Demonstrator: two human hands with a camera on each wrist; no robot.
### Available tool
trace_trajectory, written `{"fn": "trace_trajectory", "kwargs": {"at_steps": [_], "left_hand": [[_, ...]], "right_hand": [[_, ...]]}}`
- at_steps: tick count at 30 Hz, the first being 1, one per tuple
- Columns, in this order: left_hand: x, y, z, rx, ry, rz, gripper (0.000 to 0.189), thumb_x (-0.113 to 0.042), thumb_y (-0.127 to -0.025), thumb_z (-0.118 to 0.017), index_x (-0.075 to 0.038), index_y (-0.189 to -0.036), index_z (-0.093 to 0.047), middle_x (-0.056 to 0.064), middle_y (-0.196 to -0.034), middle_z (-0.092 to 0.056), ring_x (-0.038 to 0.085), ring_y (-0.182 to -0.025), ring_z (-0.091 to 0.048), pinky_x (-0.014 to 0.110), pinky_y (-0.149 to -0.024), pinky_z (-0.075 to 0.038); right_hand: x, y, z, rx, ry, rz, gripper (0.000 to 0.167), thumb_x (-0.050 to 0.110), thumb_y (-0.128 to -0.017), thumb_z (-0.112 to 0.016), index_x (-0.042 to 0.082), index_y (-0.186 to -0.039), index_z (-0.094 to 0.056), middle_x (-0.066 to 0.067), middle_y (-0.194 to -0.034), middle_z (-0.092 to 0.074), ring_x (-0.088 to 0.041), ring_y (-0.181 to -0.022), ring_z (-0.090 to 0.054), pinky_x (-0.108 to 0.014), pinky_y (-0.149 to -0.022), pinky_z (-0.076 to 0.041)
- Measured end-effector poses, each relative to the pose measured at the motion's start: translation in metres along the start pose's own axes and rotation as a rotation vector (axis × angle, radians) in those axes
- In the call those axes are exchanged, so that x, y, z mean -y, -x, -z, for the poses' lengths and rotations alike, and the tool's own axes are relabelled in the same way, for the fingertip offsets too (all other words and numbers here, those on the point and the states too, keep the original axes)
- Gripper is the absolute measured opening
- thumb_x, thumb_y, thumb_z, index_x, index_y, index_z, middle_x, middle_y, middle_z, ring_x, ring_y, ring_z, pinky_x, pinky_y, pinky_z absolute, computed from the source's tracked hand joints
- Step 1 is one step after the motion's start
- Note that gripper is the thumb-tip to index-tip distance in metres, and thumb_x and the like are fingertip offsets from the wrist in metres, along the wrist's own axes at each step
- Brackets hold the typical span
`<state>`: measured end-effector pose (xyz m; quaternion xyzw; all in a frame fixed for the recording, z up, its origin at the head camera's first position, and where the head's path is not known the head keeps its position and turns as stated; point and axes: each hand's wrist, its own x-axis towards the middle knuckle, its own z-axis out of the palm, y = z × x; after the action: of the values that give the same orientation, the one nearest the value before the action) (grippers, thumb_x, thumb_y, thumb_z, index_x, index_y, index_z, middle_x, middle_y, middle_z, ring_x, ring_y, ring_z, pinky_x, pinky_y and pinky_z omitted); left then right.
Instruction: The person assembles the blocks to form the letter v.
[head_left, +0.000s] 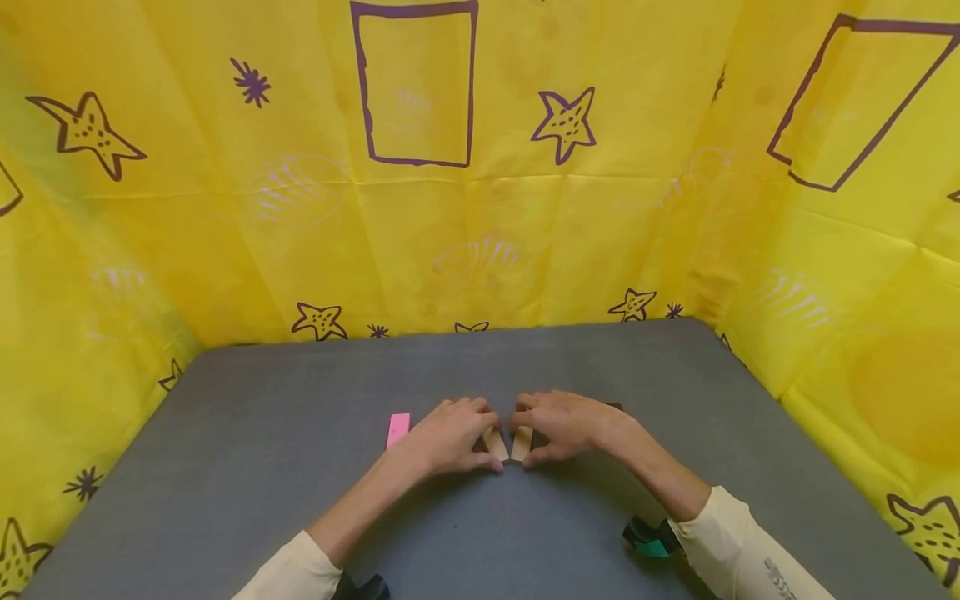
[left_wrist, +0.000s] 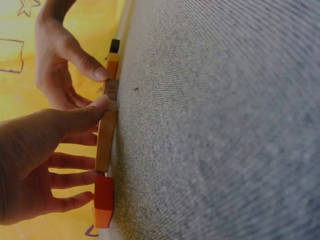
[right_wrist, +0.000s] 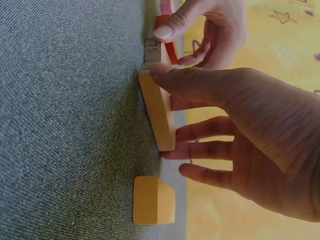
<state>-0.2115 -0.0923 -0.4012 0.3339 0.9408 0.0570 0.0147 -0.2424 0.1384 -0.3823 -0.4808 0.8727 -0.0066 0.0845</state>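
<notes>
Two light wooden blocks lie close together on the grey table, near ends almost meeting in a narrow V in the head view. My left hand pinches the left wooden block between thumb and fingers. Opposite it, my right hand pinches the right wooden block the same way. Small dark print marks the near ends, where both thumbs press. In the left wrist view, a red block sits by the left hand's outer fingers. A yellow block stands beside the right hand's fingers in the right wrist view.
A pink block lies left of the left hand. Past the right wrist shows the edge of a dark block. The grey table meets yellow cloth walls at the back and sides.
</notes>
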Motion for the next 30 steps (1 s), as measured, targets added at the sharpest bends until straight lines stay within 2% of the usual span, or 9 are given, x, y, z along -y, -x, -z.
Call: {"fn": "trace_trajectory", "kwargs": {"at_steps": [5,10,13,20,30], "left_hand": [[0.0008,0.0019,0.0012,0.008,0.014,0.001,0.058,-0.059,-0.087,-0.079,-0.017,-0.127,-0.072,0.004,-0.121,-0.069,0.023,-0.107,-0.065,0.048,-0.099,-0.055],[0.0010,0.0020,0.0037,0.022,0.026,-0.001,0.061,-0.060,-0.088,-0.077,-0.017,-0.132,-0.071,0.005,-0.128,-0.069,0.025,-0.114,-0.065,0.050,-0.103,-0.054],[0.0010,0.0013,0.0038,0.017,0.014,-0.015,0.059,-0.058,-0.088,-0.078,-0.017,-0.130,-0.071,0.005,-0.126,-0.069,0.023,-0.109,-0.065,0.047,-0.099,-0.055],[-0.0007,0.0004,0.0014,-0.022,-0.022,-0.043,0.052,-0.054,-0.086,-0.081,-0.016,-0.123,-0.074,0.003,-0.114,-0.070,0.019,-0.095,-0.062,0.039,-0.085,-0.055],[-0.0010,0.0065,0.0000,-0.035,-0.026,-0.040,0.049,-0.053,-0.087,-0.081,-0.017,-0.120,-0.075,0.002,-0.110,-0.068,0.018,-0.093,-0.060,0.036,-0.084,-0.054]], "right_hand": [[-0.0010,-0.0015,-0.0001,0.027,-0.030,-0.015,0.045,0.048,-0.091,-0.079,0.022,-0.127,-0.070,0.000,-0.120,-0.064,-0.009,-0.092,-0.056,-0.034,-0.087,-0.055],[-0.0024,-0.0011,0.0011,0.039,-0.032,-0.019,0.051,0.049,-0.090,-0.080,0.022,-0.131,-0.067,-0.001,-0.127,-0.064,-0.013,-0.101,-0.059,-0.040,-0.094,-0.055],[-0.0026,-0.0014,0.0021,0.026,-0.007,-0.002,0.048,0.046,-0.090,-0.081,0.021,-0.129,-0.068,-0.001,-0.126,-0.065,-0.013,-0.102,-0.061,-0.041,-0.094,-0.055],[-0.0007,-0.0044,0.0021,0.026,0.035,0.018,0.041,0.037,-0.088,-0.085,0.019,-0.123,-0.071,0.001,-0.115,-0.066,-0.011,-0.093,-0.058,-0.037,-0.089,-0.055],[0.0010,-0.0077,-0.0003,0.032,0.044,0.021,0.040,0.036,-0.088,-0.085,0.021,-0.123,-0.071,0.002,-0.118,-0.066,-0.013,-0.099,-0.057,-0.038,-0.092,-0.054]]}}
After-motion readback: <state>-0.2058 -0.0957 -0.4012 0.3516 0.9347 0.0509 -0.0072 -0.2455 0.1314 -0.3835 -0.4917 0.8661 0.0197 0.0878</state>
